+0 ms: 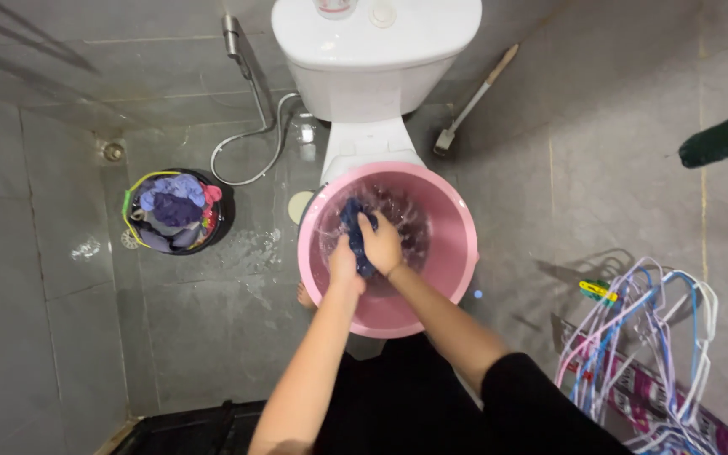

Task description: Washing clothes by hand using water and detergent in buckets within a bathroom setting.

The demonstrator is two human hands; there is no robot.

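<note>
A: Item one, the hands?
B: Left hand [344,263] and right hand [382,245], side by side over the middle of a pink basin [452,253]. Both closed around one dark blue cloth [353,221], the right hand folded over its top, the left hand gripping just below and beside it. Hands touching each other.

A: The cloth's place?
B: Inside the basin, bunched between the two hands, its far end sticking up past the fingers. Water [406,221] in the basin, splashing and rippled around it.

A: The basin?
B: Round, pink, on the grey tiled floor [212,320], near the person, just in front of a white toilet [372,59].

A: To the left?
B: One dark bucket [221,221] heaped with blue, purple and pink clothes, well apart from the basin. Beyond it, a floor drain [113,152]. A spray hose [254,126] hangs on the far wall and loops down beside the toilet.

A: To the right?
B: One long-handled brush [472,103] leaning by the toilet. At near right, a bundle of wire hangers [667,337] in white, blue and pink, with a yellow-green peg [597,291] at its left edge.

A: Clothing?
B: Black sleeve [532,396] on the right arm; left forearm bare.
</note>
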